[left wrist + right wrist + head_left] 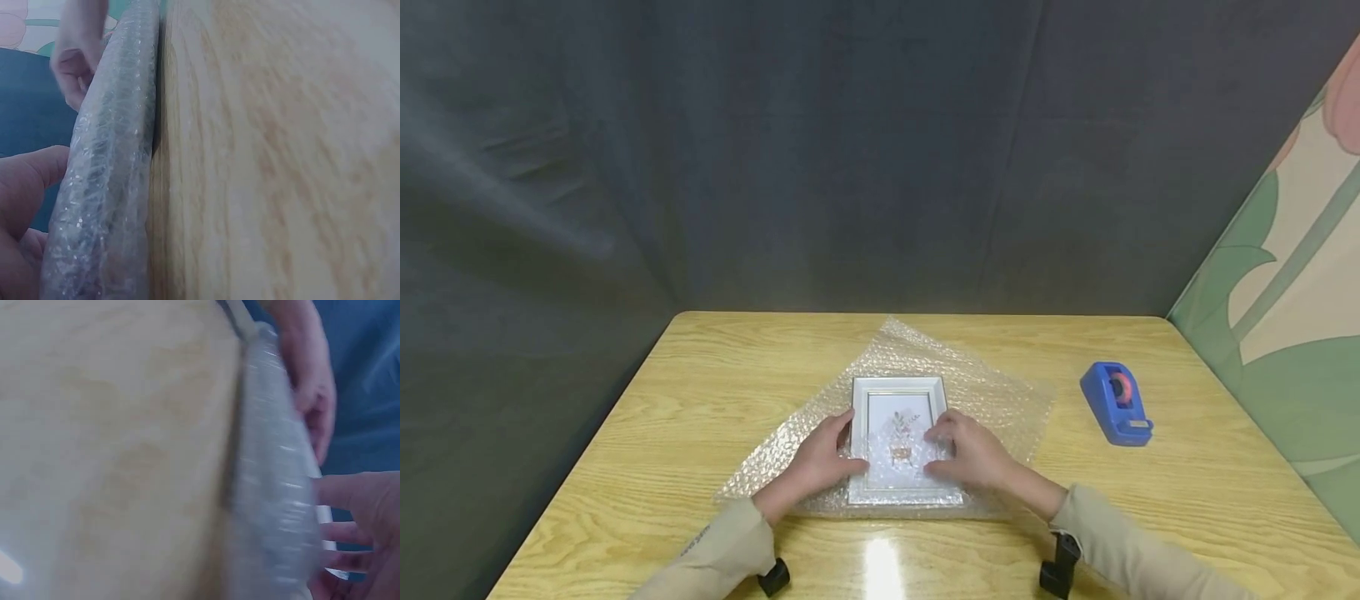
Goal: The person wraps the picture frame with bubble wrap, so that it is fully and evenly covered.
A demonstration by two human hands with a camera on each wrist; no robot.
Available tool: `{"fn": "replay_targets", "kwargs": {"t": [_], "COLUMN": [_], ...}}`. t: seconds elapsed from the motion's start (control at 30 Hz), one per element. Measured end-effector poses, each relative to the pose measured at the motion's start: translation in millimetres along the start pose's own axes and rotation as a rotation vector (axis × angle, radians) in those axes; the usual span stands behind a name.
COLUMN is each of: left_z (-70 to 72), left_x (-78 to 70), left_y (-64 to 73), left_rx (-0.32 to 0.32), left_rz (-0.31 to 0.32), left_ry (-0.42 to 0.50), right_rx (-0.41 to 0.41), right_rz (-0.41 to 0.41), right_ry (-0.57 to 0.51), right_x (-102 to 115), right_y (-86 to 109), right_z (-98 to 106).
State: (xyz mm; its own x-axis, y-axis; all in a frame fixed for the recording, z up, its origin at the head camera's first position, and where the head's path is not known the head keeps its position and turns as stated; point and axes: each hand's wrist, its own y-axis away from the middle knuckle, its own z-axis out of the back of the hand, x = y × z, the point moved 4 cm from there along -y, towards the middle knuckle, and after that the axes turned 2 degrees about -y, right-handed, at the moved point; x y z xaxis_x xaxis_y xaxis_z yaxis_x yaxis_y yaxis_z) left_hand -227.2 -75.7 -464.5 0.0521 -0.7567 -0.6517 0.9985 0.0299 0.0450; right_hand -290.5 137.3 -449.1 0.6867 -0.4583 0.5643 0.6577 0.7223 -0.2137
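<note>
A white picture frame point(898, 385) with a plant print lies face up on a sheet of bubble wrap point(985, 392). The wrap is folded up over the frame's lower part, and its rounded fold point(106, 181) fills the left wrist view. My left hand point(822, 454) rests at the frame's left side, its thumb on the wrapped front and its fingers along the edge. From the right, my right hand point(973, 452) reaches over the frame, fingers spread and touching the wrapped surface. In the right wrist view its fingers point(347, 532) look straight against the fold.
A blue tape dispenser point(1118, 406) with a reddish roll stands to the right on the wooden table point(700, 400). A dark curtain point(880, 167) hangs behind the table. On the right is a panel point(1292, 333) with a flower pattern.
</note>
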Motion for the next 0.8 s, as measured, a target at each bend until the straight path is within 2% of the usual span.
{"fn": "replay_targets", "kwargs": {"t": [0.17, 0.4, 0.5, 0.7, 0.8], "left_z": [1.3, -0.3, -1.4, 1.2, 1.3], "left_x": [-0.2, 0.1, 0.3, 0.4, 0.7], "left_y": [-0.2, -2.8, -3.3, -3.4, -3.3], "left_rx": [0.004, 0.013, 0.014, 0.005, 0.003], "left_rz": [-0.006, -0.007, -0.007, 0.001, -0.005], "left_ry": [-0.012, -0.018, -0.024, -0.025, -0.02], "right_rx": [0.064, 0.032, -0.001, -0.039, -0.049], "right_rz": [-0.014, 0.067, 0.046, -0.066, -0.086], "right_ry": [-0.077, -0.094, -0.12, -0.207, -0.2], "right_x": [-7, -41, -57, -85, -95], "right_y": [-27.3, -69.6, -81.1, -98.1, -105.1], "right_z": [21, 38, 39, 34, 32]}}
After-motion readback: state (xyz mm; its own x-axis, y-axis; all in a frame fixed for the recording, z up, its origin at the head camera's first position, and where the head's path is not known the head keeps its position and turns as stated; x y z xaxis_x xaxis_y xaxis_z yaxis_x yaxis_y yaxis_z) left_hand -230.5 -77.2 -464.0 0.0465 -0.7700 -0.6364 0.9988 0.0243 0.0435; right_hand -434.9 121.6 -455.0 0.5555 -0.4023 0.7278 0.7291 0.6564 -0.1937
